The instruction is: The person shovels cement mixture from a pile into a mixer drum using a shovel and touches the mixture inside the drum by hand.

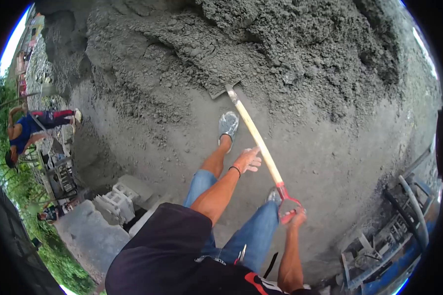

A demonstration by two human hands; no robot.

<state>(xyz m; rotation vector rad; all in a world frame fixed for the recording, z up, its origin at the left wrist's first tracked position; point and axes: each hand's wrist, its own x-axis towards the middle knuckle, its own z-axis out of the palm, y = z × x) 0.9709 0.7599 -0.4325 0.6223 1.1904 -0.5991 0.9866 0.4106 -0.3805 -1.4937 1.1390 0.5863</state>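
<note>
A shovel with a pale wooden shaft and a red D-shaped grip slants across the middle of the view. Its blade is partly buried in the foot of a large grey heap of damp sandy material. My right hand is closed around the red grip. Beside the shaft, my left hand has its fingers stretched out, the fingertips near or touching the wood, not wrapped round it. A dark band circles the left wrist.
My dusty shoe stands close to the blade. Grey machinery and a flat metal plate lie to the left. A blue-framed metal machine stands at the lower right. Another person is at the far left.
</note>
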